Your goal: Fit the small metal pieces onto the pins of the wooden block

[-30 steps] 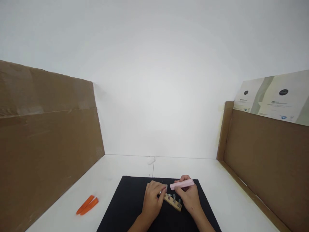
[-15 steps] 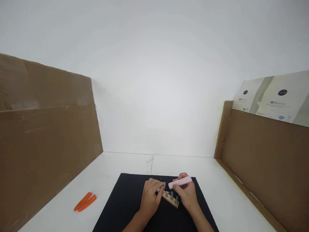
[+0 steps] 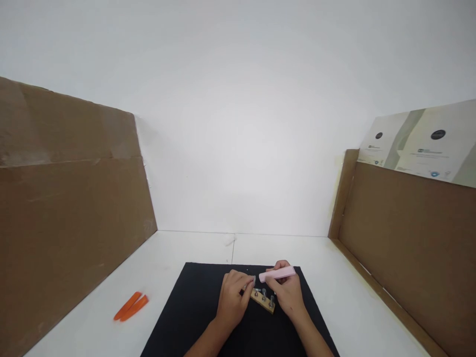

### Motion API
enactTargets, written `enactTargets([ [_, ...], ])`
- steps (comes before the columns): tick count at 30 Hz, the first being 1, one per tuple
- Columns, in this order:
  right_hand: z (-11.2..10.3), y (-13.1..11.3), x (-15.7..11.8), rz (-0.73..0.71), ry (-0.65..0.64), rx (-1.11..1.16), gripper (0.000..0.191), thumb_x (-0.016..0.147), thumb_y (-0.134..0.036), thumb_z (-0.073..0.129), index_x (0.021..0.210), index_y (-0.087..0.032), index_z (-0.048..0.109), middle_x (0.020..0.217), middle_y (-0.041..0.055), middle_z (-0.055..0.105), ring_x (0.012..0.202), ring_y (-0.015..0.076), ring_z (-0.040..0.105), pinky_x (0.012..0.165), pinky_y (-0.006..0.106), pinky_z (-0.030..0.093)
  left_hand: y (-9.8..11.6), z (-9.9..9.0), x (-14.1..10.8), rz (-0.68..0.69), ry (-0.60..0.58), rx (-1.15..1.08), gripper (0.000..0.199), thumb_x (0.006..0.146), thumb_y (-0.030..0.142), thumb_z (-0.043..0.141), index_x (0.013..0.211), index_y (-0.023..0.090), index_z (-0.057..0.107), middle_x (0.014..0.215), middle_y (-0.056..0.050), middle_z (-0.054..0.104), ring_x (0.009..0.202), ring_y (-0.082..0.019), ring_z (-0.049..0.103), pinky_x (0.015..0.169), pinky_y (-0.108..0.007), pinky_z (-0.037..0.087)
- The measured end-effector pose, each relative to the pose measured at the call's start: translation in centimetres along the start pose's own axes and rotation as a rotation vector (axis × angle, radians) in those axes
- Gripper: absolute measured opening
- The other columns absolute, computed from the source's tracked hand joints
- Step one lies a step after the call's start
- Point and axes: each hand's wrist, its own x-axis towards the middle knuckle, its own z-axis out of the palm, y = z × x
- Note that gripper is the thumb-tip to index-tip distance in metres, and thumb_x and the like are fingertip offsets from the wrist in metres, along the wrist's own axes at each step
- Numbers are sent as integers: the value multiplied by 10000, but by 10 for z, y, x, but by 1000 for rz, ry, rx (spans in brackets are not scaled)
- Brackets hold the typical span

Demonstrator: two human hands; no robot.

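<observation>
My left hand (image 3: 232,296) is closed, thumb and fingers pinched on a small grey metal bolt (image 3: 254,280) at the left end of a short wooden strip (image 3: 268,306). Several similar bolts stand along that strip, which slants down to the right; its left end is hidden behind my fingers. In my right hand (image 3: 289,293) a pale pink bar (image 3: 278,274) is gripped between thumb and fingers. It lies nearly level, its left end just right of the pinched bolt and apart from it.
Beneath both hands a black mat (image 3: 193,307) covers part of the white table (image 3: 92,327). Two orange pointed pieces (image 3: 131,306) lie left of the mat. Cardboard walls (image 3: 74,223) stand at the left and right (image 3: 409,238), with a white wall behind.
The view has tilted slightly, so the mat and hands appear a little higher. Both hands keep their grips; the pink bar lies slightly flatter.
</observation>
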Motion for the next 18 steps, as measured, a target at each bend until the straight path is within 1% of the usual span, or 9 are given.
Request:
enactTargets([
  [5,-1,-1,0,-10,8,-9,319,645,-246,756,803,-207,482,762,50,710,686,199,643,661,293,493,-1,1,-1,1,-7,3,183,922,205,532,938,225,713,851,-49,710,813,-195,612,732,-338,428],
  [8,-1,0,0,-11,3,6,312,638,-223,747,798,-208,480,755,40,704,674,188,634,650,282,488,-3,3,-1,9,-7,3,190,926,207,525,953,224,713,849,-52,707,812,-195,609,732,-341,430],
  [12,0,2,-1,9,-12,43,297,618,-182,716,785,-209,472,718,22,684,619,167,604,596,260,468,-5,2,-1,6,-22,6,206,934,229,510,955,225,715,861,-60,710,815,-201,610,726,-346,435],
  [15,2,2,-2,0,-29,71,298,607,-166,706,784,-209,471,705,13,676,604,157,591,591,255,465,-4,0,0,8,-25,16,207,931,230,511,956,226,716,860,-59,712,815,-203,613,727,-346,438],
  [18,4,-1,-3,1,-25,65,305,607,-195,725,785,-210,477,701,17,677,614,169,608,595,266,479,-4,-1,0,10,-9,18,208,929,228,512,957,230,718,850,-57,713,802,-199,614,719,-339,443],
])
